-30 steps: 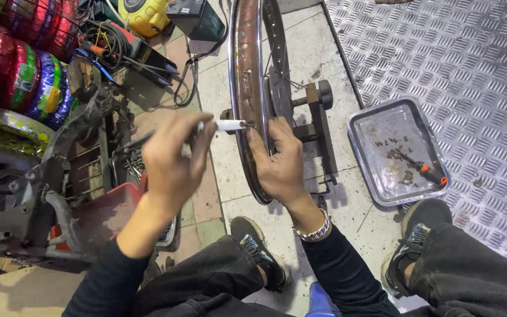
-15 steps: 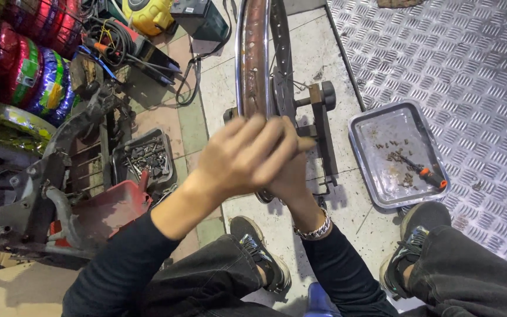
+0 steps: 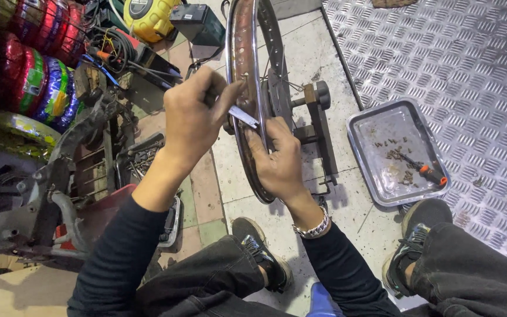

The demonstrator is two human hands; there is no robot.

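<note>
The left hand is pinched around a small silvery tool, its tip hidden against the wheel rim at frame centre. The right hand is closed over the rim's lower edge, fingertips out of sight. One rim stands upright in one stand, its top cut off. One metal tray at right holds small bits, too tiny to count.

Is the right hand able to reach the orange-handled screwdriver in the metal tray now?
Probably yes. The right hand rests on the wheel rim; the screwdriver lies uncovered in the open tray on that side, with only the stand between.
</note>
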